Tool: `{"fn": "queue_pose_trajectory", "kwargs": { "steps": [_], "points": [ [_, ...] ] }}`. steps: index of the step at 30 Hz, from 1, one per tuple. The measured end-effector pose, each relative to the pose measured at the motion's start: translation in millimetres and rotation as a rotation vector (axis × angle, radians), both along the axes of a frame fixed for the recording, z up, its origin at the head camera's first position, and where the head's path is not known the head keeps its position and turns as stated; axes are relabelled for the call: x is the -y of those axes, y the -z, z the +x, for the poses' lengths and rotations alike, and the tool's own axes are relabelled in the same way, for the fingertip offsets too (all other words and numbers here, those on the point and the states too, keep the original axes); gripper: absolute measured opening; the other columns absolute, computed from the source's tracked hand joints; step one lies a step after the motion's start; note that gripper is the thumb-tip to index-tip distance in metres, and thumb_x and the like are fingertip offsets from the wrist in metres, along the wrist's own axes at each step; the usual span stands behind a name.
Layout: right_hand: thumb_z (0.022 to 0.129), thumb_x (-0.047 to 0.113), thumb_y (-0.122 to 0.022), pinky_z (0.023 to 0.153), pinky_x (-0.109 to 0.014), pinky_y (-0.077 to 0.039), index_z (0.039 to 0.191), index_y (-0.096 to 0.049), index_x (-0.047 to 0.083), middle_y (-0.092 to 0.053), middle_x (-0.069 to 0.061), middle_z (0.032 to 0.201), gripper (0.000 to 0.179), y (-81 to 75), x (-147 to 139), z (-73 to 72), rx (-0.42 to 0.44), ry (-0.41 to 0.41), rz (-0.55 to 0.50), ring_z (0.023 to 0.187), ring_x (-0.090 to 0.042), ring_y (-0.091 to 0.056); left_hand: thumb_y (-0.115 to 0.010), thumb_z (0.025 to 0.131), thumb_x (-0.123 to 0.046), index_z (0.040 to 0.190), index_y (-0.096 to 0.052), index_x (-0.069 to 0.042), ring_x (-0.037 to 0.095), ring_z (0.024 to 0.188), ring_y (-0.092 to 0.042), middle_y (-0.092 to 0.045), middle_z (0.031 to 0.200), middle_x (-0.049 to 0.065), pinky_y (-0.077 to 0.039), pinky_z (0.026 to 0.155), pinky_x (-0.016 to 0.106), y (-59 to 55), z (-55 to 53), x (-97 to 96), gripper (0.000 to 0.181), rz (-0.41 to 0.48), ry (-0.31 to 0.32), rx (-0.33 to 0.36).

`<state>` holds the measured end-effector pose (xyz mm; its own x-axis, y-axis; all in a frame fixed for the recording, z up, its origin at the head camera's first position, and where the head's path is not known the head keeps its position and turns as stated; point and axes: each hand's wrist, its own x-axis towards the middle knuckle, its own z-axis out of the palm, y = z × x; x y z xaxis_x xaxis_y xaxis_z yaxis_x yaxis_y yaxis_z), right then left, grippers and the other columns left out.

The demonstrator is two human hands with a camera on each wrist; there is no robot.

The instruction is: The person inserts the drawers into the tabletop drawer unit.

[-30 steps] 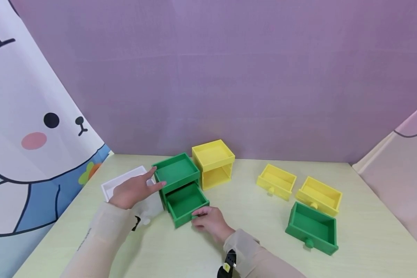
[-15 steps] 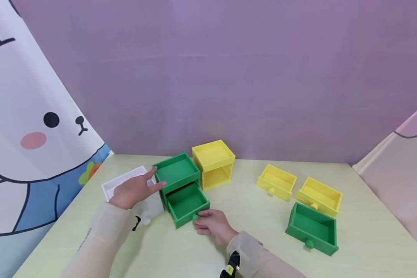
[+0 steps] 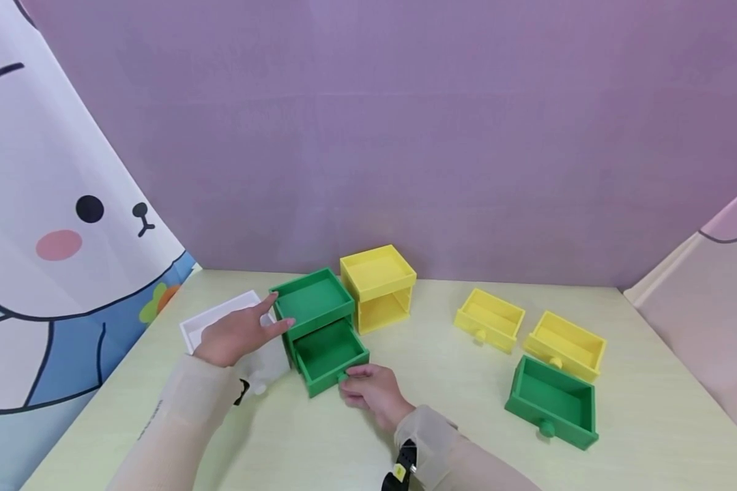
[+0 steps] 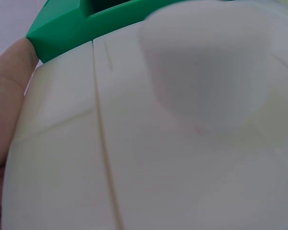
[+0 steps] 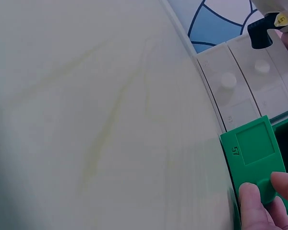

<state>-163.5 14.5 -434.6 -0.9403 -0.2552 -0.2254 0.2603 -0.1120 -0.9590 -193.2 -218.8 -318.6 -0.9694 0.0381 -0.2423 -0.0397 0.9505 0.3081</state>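
The green drawer (image 3: 328, 351) sits just ahead and to the left of your right grip (image 3: 374, 394), partway out of the green cabinet (image 3: 313, 300). You are grasping it by its knob (image 5: 266, 190), thumb on one side and fingers on the other, probably because that is the one part made for steering the drawer straight. Your left grip (image 3: 236, 335) is clenched on nothing: its thumb and a finger reach the cabinet's near top edge, likely to steady it against the right grip's force. Under that left grip, close beside the green cabinet, stands the white cabinet (image 3: 269, 360). Beyond your right grip, behind the drawer, is the yellow cabinet (image 3: 377, 273), its front open. Well to the right of your right grip, a loose green drawer (image 3: 553, 399) and two yellow drawers (image 3: 490, 319) lie on the surface (image 3: 448, 409), knobs toward you, perhaps for easy reach.
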Motion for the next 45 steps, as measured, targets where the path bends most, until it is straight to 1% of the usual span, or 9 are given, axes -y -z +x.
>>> {"fn": "queue_pose_trajectory", "kwargs": {
  "steps": [3,4,11,17,24,29,37,42,45],
  "points": [
    [0.084,-0.006,-0.063,0.071,-0.031,-0.055,0.109,-0.058,-0.015,-0.066,-0.008,0.086,0.027,-0.9,0.8,-1.1,-0.009,0.002,0.002,0.077,-0.016,-0.066,-0.046,0.089,-0.068,0.153,-0.024,-0.011,0.021,0.074,-0.057,-0.065,0.092,0.009,-0.038,0.051,0.029,-0.4,-0.9,0.9,0.088,-0.001,-0.001,0.001],
    [0.084,-0.006,-0.063,0.071,-0.031,-0.055,0.109,-0.058,-0.015,-0.066,-0.008,0.086,0.027,-1.2,1.1,-1.4,-0.013,0.003,0.002,0.077,-0.016,-0.066,-0.046,0.089,-0.068,0.153,-0.024,-0.011,0.021,0.075,-0.057,-0.065,0.092,0.009,-0.038,0.051,0.029,-0.4,-1.1,1.0,0.088,0.000,-0.002,0.002],
    [0.084,-0.007,-0.063,0.069,-0.030,-0.055,0.108,-0.059,-0.015,-0.066,-0.006,0.083,0.025,-3.3,4.3,-3.0,-0.015,0.014,0.003,0.075,-0.016,-0.066,-0.044,0.089,-0.068,0.153,-0.023,-0.011,0.019,0.067,-0.054,-0.057,0.072,0.004,-0.036,0.051,0.030,-1.7,0.6,0.4,0.089,0.004,0.002,0.005],
    [0.084,-0.007,-0.064,0.067,-0.030,-0.055,0.107,-0.059,-0.015,-0.067,-0.005,0.081,0.025,-1.8,6.6,-4.8,-0.014,0.031,0.003,0.073,-0.015,-0.066,-0.045,0.089,-0.068,0.153,-0.023,-0.011,0.019,0.065,-0.053,-0.057,0.072,0.005,-0.035,0.051,0.030,-1.4,0.2,0.1,0.089,0.008,0.001,0.006],
    [0.083,-0.008,-0.064,0.065,-0.028,-0.055,0.107,-0.059,-0.016,-0.067,-0.004,0.079,0.025,1.8,10.2,-6.7,-0.010,0.051,-0.003,0.072,-0.014,-0.065,-0.045,0.088,-0.068,0.153,-0.023,-0.011,0.021,0.072,-0.055,-0.061,0.079,0.005,-0.038,0.052,0.030,-1.1,-1.9,0.1,0.089,0.004,-0.005,0.014],
    [0.083,-0.008,-0.064,0.067,-0.029,-0.055,0.108,-0.059,-0.016,-0.068,-0.007,0.081,0.027,3.0,13.1,-8.7,-0.007,0.060,0.001,0.073,-0.015,-0.066,-0.046,0.088,-0.068,0.153,-0.023,-0.011,0.020,0.069,-0.054,-0.059,0.077,0.004,-0.037,0.053,0.029,-0.2,-3.0,0.4,0.089,0.005,-0.010,0.022],
    [0.082,-0.009,-0.064,0.067,-0.031,-0.056,0.107,-0.059,-0.017,-0.069,-0.012,0.084,0.027,3.7,15.9,-11.0,-0.014,0.077,-0.003,0.073,-0.016,-0.065,-0.045,0.089,-0.068,0.153,-0.023,-0.011,0.019,0.064,-0.052,-0.057,0.072,0.004,-0.036,0.052,0.029,0.0,-0.8,-0.2,0.089,0.011,-0.007,0.023],
    [0.083,-0.008,-0.064,0.068,-0.031,-0.056,0.109,-0.059,-0.017,-0.069,-0.017,0.088,0.028,5.4,17.1,-14.4,-0.021,0.072,0.003,0.074,-0.017,-0.066,-0.044,0.089,-0.068,0.153,-0.023,-0.012,0.018,0.056,-0.049,-0.055,0.066,0.005,-0.034,0.051,0.028,-0.5,-1.1,-0.3,0.088,-0.010,-0.001,0.015],
    [0.083,-0.008,-0.064,0.070,-0.032,-0.056,0.110,-0.059,-0.017,-0.069,-0.019,0.090,0.029,6.3,17.9,-16.7,-0.015,0.073,0.006,0.076,-0.018,-0.066,-0.044,0.089,-0.068,0.153,-0.024,-0.012,0.018,0.055,-0.048,-0.055,0.066,0.004,-0.034,0.050,0.027,-0.6,-1.8,-0.1,0.088,-0.021,0.003,0.015]
  ]
}}
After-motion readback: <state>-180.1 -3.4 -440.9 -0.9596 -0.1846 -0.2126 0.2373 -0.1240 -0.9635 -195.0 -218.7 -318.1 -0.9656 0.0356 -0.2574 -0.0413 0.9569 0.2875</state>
